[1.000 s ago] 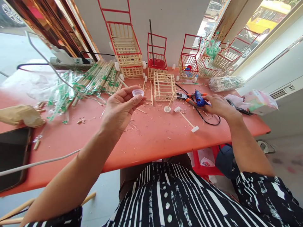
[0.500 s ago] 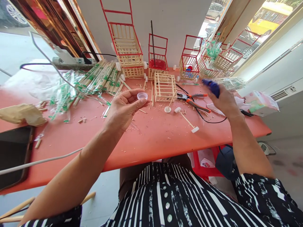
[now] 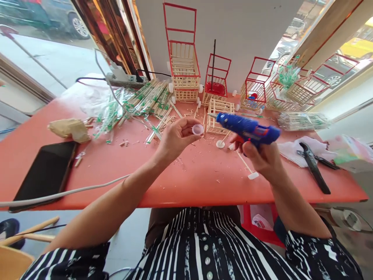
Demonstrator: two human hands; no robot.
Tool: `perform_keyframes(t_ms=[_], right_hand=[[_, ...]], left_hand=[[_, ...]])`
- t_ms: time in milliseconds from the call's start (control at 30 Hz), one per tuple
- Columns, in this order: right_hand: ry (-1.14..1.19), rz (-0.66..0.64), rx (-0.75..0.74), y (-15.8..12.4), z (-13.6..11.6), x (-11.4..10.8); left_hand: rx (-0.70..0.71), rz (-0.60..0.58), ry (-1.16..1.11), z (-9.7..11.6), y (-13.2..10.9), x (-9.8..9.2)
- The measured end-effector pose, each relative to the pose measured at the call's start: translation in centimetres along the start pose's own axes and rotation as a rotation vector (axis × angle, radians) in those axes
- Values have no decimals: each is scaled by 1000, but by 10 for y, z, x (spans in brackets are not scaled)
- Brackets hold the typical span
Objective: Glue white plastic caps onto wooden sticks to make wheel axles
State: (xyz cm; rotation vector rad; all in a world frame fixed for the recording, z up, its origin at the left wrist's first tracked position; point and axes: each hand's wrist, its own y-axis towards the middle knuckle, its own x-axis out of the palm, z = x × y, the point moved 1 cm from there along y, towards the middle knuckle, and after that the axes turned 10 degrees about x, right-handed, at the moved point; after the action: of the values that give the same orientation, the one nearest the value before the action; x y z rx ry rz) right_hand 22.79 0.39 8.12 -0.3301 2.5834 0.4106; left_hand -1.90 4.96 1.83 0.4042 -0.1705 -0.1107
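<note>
Between the thumb and fingers of my left hand (image 3: 178, 137) is a small white bottle cap (image 3: 197, 129), its hollow side turned up. My right hand (image 3: 264, 157) is wrapped round the handle of a blue glue gun (image 3: 247, 127), whose nozzle points left toward the cap, a short gap away. Behind the nozzle stands a small wooden-stick basket frame (image 3: 222, 105). Under the glue gun, a white cap with a stick (image 3: 220, 144) lies on the table. Beside it is a stick axle with a white wheel (image 3: 253, 175), partly hidden by my right hand.
Stick carts with red handles (image 3: 185, 66) line the wall. Wrapped chopsticks (image 3: 151, 97) are heaped at the back left. A phone (image 3: 43, 171) and a white cable (image 3: 96, 187) lie left. Black-handled pliers (image 3: 313, 167) lie right. Wood scraps dot the red table (image 3: 186, 190).
My right hand has brought the glue gun leftward, its nozzle now facing the cap. My left hand still holds the cap. The view has shifted, and the black-handled pliers now show at right.
</note>
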Motion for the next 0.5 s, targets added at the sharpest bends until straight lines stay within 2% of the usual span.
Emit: perform_keyframes(t_ms=[100, 233, 500], right_hand=[[-113, -44, 41, 4, 16, 12], [-115, -91, 126, 3, 30, 13], [-179, -107, 195, -3, 24, 13]], left_hand=[[2, 0, 65, -5, 0, -3], [72, 5, 279, -6, 0, -7], [250, -67, 552, 4, -3, -5]])
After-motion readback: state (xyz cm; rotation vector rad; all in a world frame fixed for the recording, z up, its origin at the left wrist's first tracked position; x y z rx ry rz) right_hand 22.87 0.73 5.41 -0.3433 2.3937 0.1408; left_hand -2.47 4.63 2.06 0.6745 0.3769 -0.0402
